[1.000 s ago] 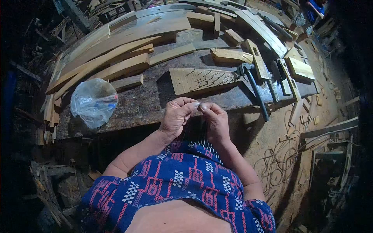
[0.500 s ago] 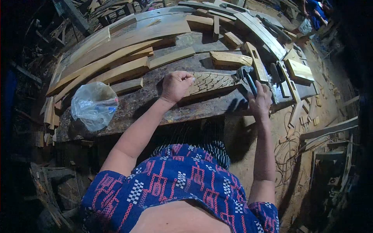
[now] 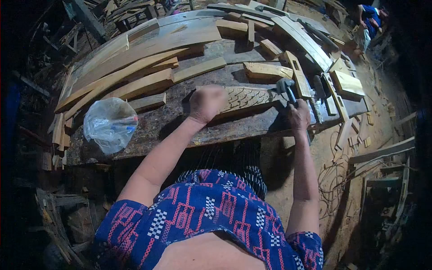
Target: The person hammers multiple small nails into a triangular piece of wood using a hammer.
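A pale wooden piece [image 3: 249,97], its top covered in rows of dark curved marks, lies across the workbench in front of me. My left hand [image 3: 208,103] is at its left end, smeared by motion. Its outline is rounded and closed, and whatever its fingers pinch is hidden. Beyond the piece's right end, my right hand [image 3: 300,118] is wrapped round the handle of a hammer [image 3: 285,85]. The metal head is up at the right tip of the wood, and the handle's end shows below my fist.
A clear plastic bag [image 3: 109,130] with small coloured items sits at the bench's front left. Long boards [image 3: 148,56] and cut wood blocks [image 3: 267,70] lie along the back and right. A person [image 3: 370,24] is at the far right. Scraps litter the floor.
My right hand has closed round the hammer handle, and the hammer has turned slightly. My left hand has shifted a little and blurred. The far person shows more fully.
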The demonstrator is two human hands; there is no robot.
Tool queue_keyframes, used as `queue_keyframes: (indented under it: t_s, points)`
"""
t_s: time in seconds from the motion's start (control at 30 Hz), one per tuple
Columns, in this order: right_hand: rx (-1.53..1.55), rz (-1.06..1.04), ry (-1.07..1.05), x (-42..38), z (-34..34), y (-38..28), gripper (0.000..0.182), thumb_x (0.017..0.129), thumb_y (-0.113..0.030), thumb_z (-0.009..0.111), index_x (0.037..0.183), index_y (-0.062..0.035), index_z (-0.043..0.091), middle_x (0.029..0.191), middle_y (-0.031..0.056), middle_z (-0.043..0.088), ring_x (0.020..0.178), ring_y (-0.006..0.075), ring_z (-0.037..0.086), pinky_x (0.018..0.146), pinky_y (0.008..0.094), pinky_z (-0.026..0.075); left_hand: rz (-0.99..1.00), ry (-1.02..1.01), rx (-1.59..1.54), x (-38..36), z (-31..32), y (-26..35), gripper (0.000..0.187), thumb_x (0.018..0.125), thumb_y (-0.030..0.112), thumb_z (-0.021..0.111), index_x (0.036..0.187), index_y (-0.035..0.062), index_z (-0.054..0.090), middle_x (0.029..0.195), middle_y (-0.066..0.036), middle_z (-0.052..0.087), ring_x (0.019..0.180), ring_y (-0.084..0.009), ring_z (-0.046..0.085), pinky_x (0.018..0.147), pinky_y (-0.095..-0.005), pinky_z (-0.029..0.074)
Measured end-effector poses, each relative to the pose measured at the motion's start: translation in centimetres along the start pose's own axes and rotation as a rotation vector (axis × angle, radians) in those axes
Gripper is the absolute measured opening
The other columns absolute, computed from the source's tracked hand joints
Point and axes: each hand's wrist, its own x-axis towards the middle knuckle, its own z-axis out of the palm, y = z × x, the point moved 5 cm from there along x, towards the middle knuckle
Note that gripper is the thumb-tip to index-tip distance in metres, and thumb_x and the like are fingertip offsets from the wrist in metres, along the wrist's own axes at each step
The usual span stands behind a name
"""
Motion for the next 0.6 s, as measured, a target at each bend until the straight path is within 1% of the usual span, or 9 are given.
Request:
queue_keyframes:
  t_s: [0.03, 0.07, 0.1, 0.17, 0.2, 0.33, 0.5, 0.53, 0.6]
  points:
    - [0.137, 0.067, -0.05, 0.0, -0.1, 0.1, 0.031, 0.077, -0.032, 0.063, 0.088, -0.0029, 0.059, 0.083, 0.0199, 0.057, 0.082, 0.0394, 0.055, 0.071, 0.045, 0.042, -0.001, 0.007, 0.0, -0.1, 0.0, 0.0, 0.013, 0.073, 0.02, 0.066, 0.078, 0.009, 0.069, 0.077, -0.013, 0.065, 0.072, -0.0289, 0.065, 0.064, -0.0361, 0.05]
    - [0.098, 0.011, 0.045, 0.0, -0.9, -0.4, 0.035, 0.079, -0.035, 0.06, 0.084, -0.0005, 0.058, 0.08, 0.0221, 0.057, 0.077, 0.0416, 0.054, 0.067, 0.0458, 0.04, 0.029, 0.045, 0.015, -0.2, 0.0, 0.1, 0.014, 0.073, 0.021, 0.065, 0.079, 0.0092, 0.069, 0.077, -0.013, 0.065, 0.072, -0.0288, 0.064, 0.063, -0.0364, 0.05]
    - [0.231, -0.035, 0.107, 0.1, -1.3, -0.7, 0.031, 0.082, -0.03, 0.061, 0.08, 0.0009, 0.057, 0.073, 0.0165, 0.057, 0.068, 0.0337, 0.054, 0.063, 0.0415, 0.04, 0.059, 0.082, 0.03, -0.3, -0.1, 0.3, 0.015, 0.073, 0.022, 0.064, 0.079, 0.0094, 0.068, 0.077, -0.013, 0.065, 0.072, -0.0288, 0.064, 0.063, -0.0367, 0.049]
    - [0.639, -0.09, 0.008, -0.3, -3.7, -3.1, 0.026, 0.084, -0.023, 0.063, 0.077, 0.0015, 0.057, 0.067, 0.0066, 0.054, 0.063, 0.0194, 0.051, 0.058, 0.0341, 0.04, 0.017, 0.046, 0.053, -0.3, -0.5, 1.0, 0.015, 0.073, 0.023, 0.063, 0.078, 0.0095, 0.068, 0.077, -0.013, 0.065, 0.071, -0.0288, 0.064, 0.063, -0.0371, 0.049]
    - [0.606, -0.121, 0.007, -0.3, -4.6, -4.0, 0.018, 0.085, -0.017, 0.063, 0.081, 0.0004, 0.059, 0.067, -0.0015, 0.05, 0.062, 0.0077, 0.045, 0.054, 0.0251, 0.037, -0.023, 0.001, 0.076, -0.4, -0.4, 1.1, 0.016, 0.073, 0.024, 0.063, 0.077, 0.0095, 0.068, 0.076, -0.013, 0.065, 0.071, -0.0288, 0.064, 0.062, -0.0374, 0.049]
    - [0.858, -0.144, -0.195, -3.9, -7.4, -12.7, 0.02, 0.087, -0.02, 0.063, 0.098, -0.0034, 0.061, 0.069, -0.0039, 0.052, 0.06, 0.0027, 0.044, 0.053, 0.0182, 0.035, 0.003, -0.01, 0.096, -0.3, -0.2, 1.1, 0.016, 0.073, 0.025, 0.062, 0.077, 0.01, 0.067, 0.075, -0.014, 0.064, 0.071, -0.029, 0.064, 0.062, -0.0381, 0.049]
    - [0.513, -0.355, -0.3, -5.5, -4.3, -16.8, 0.026, 0.085, -0.022, 0.063, 0.107, -0.0071, 0.061, 0.081, 0.013, 0.064, 0.077, 0.0247, 0.062, 0.072, 0.0331, 0.046, 0.136, 0.061, 0.164, -0.7, 0.0, 0.7, 0.016, 0.074, 0.022, 0.065, 0.082, 0.0077, 0.067, 0.075, -0.011, 0.064, 0.069, -0.027, 0.064, 0.063, -0.0352, 0.05]
    - [0.425, -0.282, -0.339, -5.9, -4.5, -17.0, 0.027, 0.085, -0.022, 0.062, 0.109, -0.0096, 0.062, 0.091, 0.0171, 0.064, 0.087, 0.0311, 0.063, 0.074, 0.035, 0.046, 0.074, 0.039, 0.162, -0.6, 0.5, 0.0, 0.015, 0.074, 0.021, 0.065, 0.081, 0.0077, 0.067, 0.075, -0.01, 0.065, 0.07, -0.0272, 0.064, 0.064, -0.0353, 0.051]
    - [0.38, -0.262, -0.358, -6.5, -5.3, -18.3, 0.027, 0.085, -0.022, 0.061, 0.109, -0.0097, 0.061, 0.093, 0.0171, 0.064, 0.09, 0.0314, 0.062, 0.076, 0.0356, 0.046, 0.073, 0.024, 0.157, -0.7, 0.3, 0.0, 0.015, 0.074, 0.022, 0.064, 0.082, 0.0091, 0.067, 0.077, -0.011, 0.065, 0.074, -0.0281, 0.065, 0.066, -0.0361, 0.051]
